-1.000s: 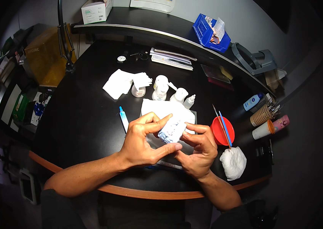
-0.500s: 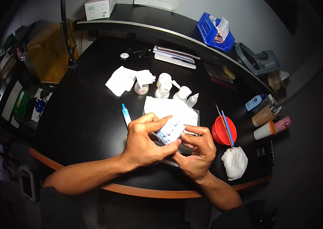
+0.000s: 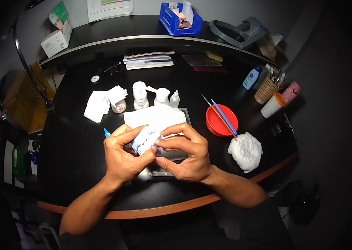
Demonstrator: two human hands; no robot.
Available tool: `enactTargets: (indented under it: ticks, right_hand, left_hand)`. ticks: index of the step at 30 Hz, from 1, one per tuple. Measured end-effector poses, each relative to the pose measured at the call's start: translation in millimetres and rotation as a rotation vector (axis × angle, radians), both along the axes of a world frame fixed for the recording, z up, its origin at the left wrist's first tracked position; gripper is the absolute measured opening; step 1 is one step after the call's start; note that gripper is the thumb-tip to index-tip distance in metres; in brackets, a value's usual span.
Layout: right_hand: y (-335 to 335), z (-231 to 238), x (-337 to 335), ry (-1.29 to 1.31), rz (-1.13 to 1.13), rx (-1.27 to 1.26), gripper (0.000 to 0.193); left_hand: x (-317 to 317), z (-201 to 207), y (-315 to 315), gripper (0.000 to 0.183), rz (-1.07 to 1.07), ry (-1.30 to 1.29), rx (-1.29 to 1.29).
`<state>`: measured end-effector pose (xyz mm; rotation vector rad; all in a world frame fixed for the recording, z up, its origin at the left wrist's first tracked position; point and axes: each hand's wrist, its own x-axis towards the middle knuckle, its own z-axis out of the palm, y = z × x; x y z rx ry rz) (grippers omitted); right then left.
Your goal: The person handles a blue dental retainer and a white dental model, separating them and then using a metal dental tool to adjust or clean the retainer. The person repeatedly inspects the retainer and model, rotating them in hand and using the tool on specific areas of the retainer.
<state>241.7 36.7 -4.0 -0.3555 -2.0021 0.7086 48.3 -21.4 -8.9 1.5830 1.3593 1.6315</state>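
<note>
Between my hands, above the table, is a pale blue-and-white dental cast (image 3: 144, 141) with tooth shapes along it. My left hand (image 3: 119, 157) grips its left side, thumb below and fingers curled over the top. My right hand (image 3: 190, 154) pinches it from the right with fingertips and thumb. The fingers hide much of the cast. Under it lies a white paper towel (image 3: 159, 115) on a dark flat pad. A metal instrument (image 3: 161, 173) lies below the hands, partly covered by the right one. Beside my left hand shows the blue cap of a tube (image 3: 106, 132).
Several white bottles (image 3: 140, 102) stand behind the towel, with folded tissues (image 3: 97, 107) at left. A red bowl (image 3: 215, 123) bears two brushes at right, near a crumpled white cloth (image 3: 246, 154). A brush holder (image 3: 266, 91) and cup stand far right. A blue bin (image 3: 167, 21) sits on the shelf.
My view has turned, so the table's things sit elsewhere in the picture. Both hands still hold the cast, its angle slightly different, and the metal instrument below now shows more.
</note>
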Motion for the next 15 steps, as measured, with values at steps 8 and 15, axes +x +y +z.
enactTargets:
  ticks: [8,15]
  right_hand:
    - [2.2,5.8,-3.8,-0.013,-0.091,0.034,0.028]
    - [4.0,16.4,2.9,-0.094,-0.231,-0.088,0.017]
  left_hand:
    - [-15.2,5.9,9.2,0.052,0.121,0.388,0.262]
    - [-38.2,7.8,15.8,0.052,0.222,0.466,0.299]
